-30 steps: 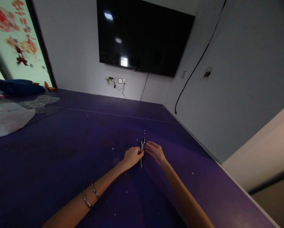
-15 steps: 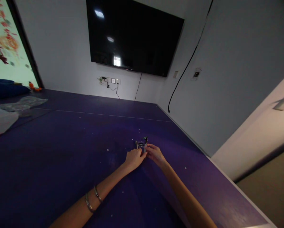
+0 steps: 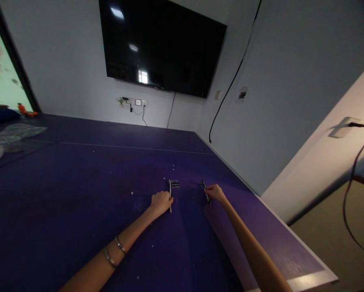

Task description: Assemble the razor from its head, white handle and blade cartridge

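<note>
My left hand (image 3: 161, 202) rests low over the purple surface, its fingers closed round a thin pale stick (image 3: 170, 187) that sticks out above and below the fist. Right beside the stick's upper end lies a small flat dark piece with light markings (image 3: 175, 183); I cannot tell whether the two are joined. To the right, my right hand (image 3: 216, 192) pinches a slim black-and-white piece (image 3: 206, 196) with a small dark end at its top. Its exact kind is too small to make out. A gap separates the two hands.
The purple tabletop (image 3: 109, 170) has small white scraps scattered on it. Clear plastic wrapping (image 3: 20, 132) and an orange object (image 3: 26, 111) lie at the far left. A black cable (image 3: 227, 93) hangs near the right wall, and a large television (image 3: 163, 44) is mounted ahead.
My hands were close together at one small dark-and-pale item. Now they are apart, the right hand moved rightward with the slim black-and-white piece, the left hand leftward on the pale stick.
</note>
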### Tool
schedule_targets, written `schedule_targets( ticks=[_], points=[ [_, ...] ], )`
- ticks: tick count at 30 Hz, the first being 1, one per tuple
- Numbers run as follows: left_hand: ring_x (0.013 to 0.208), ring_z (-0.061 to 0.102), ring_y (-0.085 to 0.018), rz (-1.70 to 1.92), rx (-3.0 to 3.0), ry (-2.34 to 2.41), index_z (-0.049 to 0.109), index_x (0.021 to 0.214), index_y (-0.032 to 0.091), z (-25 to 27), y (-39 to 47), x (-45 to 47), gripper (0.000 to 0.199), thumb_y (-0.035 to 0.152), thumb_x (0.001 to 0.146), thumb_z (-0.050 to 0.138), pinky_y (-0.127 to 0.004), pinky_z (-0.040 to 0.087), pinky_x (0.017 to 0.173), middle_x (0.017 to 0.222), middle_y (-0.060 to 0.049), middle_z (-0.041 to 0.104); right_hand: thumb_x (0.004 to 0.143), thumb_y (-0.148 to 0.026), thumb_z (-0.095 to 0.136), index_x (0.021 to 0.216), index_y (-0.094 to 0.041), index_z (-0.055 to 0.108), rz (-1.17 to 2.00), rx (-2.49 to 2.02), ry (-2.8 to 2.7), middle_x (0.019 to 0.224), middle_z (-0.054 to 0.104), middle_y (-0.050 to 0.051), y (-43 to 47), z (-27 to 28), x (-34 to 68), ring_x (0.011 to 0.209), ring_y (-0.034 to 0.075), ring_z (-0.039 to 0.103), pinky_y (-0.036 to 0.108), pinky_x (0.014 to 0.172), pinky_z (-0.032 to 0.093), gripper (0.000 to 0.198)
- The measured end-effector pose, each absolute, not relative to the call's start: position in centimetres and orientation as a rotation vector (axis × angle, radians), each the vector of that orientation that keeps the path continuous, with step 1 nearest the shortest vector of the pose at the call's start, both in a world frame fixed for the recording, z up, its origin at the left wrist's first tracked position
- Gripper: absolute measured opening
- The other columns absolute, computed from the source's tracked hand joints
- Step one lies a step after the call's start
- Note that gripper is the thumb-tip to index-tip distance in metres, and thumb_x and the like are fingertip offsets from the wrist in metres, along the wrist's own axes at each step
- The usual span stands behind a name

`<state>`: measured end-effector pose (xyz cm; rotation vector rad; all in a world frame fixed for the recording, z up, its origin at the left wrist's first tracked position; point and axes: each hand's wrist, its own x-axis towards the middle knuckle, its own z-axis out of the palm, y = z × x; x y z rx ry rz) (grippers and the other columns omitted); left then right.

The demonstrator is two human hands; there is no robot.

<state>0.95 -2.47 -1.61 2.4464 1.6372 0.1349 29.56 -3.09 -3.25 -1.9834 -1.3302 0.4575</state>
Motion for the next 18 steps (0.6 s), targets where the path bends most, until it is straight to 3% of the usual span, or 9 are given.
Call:
schedule_targets(
  ticks=[6,12,15,18],
  points=[
    [0.090,0.063,-0.026,0.123,2.470,1.607,0.066,0.091,0.014,-2.1,-2.1,1.3,0.033,0.030,0.085,0.038,-0.036,0.049,0.075,0.094,-0.014,0.067,0.057,-0.011,0.057,0.053,-0.015,0.067,0.295,-2.122,-1.401,0.053,0.063,0.005,-2.7,-3.8,29.8,0.064,0.021,0.063,0.022,0.054,0.039,0.012],
    [0.090,0.063,-0.025,0.161,2.456,1.639,0.065,0.090,0.015,-1.8,-1.9,1.0,0.032,0.030,0.085,0.038,-0.034,0.048,0.075,0.094,-0.012,0.067,0.062,-0.014,0.058,0.056,-0.017,0.068,0.210,-2.088,-1.470,0.062,0.066,0.009,-3.4,-3.3,28.9,0.070,0.022,0.064,0.024,0.062,0.042,0.012],
    [0.088,0.064,-0.024,0.215,2.469,1.623,0.065,0.088,0.016,-1.0,-2.3,1.3,0.032,0.030,0.087,0.036,-0.033,0.048,0.074,0.092,-0.011,0.067,0.065,-0.022,0.062,0.074,-0.019,0.071,0.271,-1.933,-1.494,0.071,0.068,0.007,-3.6,-2.7,26.5,0.072,0.020,0.063,0.025,0.064,0.045,0.013],
    [0.088,0.064,-0.024,0.277,2.517,1.557,0.063,0.089,0.016,0.2,-3.3,2.4,0.032,0.031,0.088,0.035,-0.034,0.047,0.074,0.091,-0.011,0.067,0.065,-0.033,0.066,0.097,-0.018,0.066,0.603,-1.557,-1.341,0.076,0.066,0.005,-3.9,-2.0,23.2,0.068,0.018,0.062,0.027,0.058,0.049,0.035]
  ],
)
